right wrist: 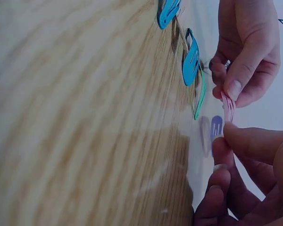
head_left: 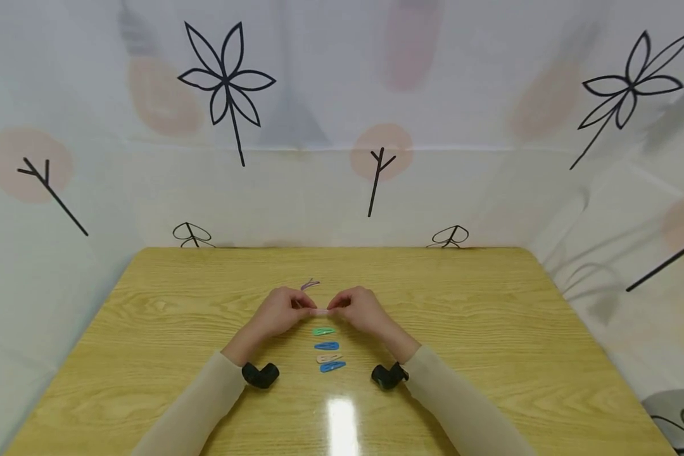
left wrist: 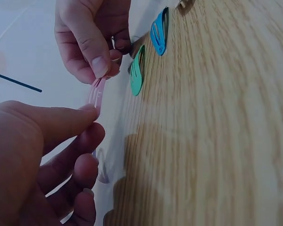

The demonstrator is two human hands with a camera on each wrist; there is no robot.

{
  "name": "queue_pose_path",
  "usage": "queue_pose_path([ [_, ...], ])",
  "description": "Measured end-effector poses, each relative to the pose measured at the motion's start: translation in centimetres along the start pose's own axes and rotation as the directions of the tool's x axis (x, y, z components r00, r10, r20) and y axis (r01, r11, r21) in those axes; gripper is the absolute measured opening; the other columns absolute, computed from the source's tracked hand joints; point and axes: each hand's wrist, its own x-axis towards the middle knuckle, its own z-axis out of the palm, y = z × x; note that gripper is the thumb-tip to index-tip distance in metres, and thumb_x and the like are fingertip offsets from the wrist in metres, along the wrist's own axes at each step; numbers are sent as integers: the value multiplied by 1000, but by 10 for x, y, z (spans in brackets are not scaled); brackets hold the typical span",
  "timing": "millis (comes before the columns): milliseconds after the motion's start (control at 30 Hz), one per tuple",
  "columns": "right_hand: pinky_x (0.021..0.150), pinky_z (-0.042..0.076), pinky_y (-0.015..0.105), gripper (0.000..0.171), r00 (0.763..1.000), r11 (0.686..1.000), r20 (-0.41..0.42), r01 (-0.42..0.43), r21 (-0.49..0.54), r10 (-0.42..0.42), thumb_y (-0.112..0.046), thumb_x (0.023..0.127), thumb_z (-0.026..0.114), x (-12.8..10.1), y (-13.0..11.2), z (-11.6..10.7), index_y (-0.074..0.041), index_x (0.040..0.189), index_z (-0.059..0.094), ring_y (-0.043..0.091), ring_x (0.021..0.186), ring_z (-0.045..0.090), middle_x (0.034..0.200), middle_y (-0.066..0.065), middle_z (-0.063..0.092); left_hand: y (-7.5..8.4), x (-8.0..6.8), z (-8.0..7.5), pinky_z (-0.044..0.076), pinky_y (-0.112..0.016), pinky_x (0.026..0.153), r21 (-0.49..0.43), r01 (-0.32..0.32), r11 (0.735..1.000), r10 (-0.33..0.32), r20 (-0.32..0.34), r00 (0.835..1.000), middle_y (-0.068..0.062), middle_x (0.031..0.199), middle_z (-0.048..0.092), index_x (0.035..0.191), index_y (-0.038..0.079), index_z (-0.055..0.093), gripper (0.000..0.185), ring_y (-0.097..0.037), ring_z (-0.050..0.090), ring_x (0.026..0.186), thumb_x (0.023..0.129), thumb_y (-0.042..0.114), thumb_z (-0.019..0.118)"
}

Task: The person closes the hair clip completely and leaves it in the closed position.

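Note:
Both hands meet over the middle of the table around a pink snap hair clip (head_left: 322, 311). My left hand (head_left: 284, 310) pinches one end of it between thumb and forefinger. At the other end, my right hand (head_left: 362, 310) has a thumb-and-finger pinch. Close up in the left wrist view, the pink clip (left wrist: 97, 98) bridges the two thumbs, slightly above the wood. A green snap clip (head_left: 323, 331) lies just in front of the hands. Behind them is a purple snap clip (head_left: 310, 284), which looks opened; the right wrist view also shows this purple clip (right wrist: 217, 126).
Toward me from the green clip, a blue clip (head_left: 327, 346), a beige clip (head_left: 329, 358) and another blue clip (head_left: 333, 367) form a column on the wooden table (head_left: 467, 304). A patterned white cloth (head_left: 296, 202) hangs around the table's back and sides.

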Motion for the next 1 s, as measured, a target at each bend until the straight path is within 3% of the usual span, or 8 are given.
queue_pose_path([
  [233,69,45,30,5,997,1000,78,8,-25,-6,-9,90,74,1,1,10,-9,85,76,12,72,54,78,-4,66,-5,-3,0,48,-35,75,43,-4,999,2,56,998,9,86,70,87,18,79,4,-12,57,79,90,19,76],
  [533,75,45,33,4,993,998,116,31,-57,-24,-11,91,73,2,5,13,-8,88,75,12,78,54,82,-6,65,-13,-2,0,47,-34,76,-32,8,999,-5,116,993,6,89,71,91,15,79,3,-12,57,82,88,16,77],
  [700,82,47,36,4,992,998,117,44,-36,-39,-12,92,72,4,8,10,-10,92,76,12,84,57,86,-6,68,-12,1,-3,46,-34,75,-72,17,997,-7,127,992,5,89,70,90,14,79,3,-13,57,81,88,15,77],
  [1000,84,46,37,5,992,999,122,-20,49,14,-16,93,73,5,9,0,-15,94,77,13,88,58,91,-6,69,-17,3,-7,48,-33,75,-103,-14,995,26,121,992,3,92,71,98,12,78,9,-12,59,81,90,16,76],
])
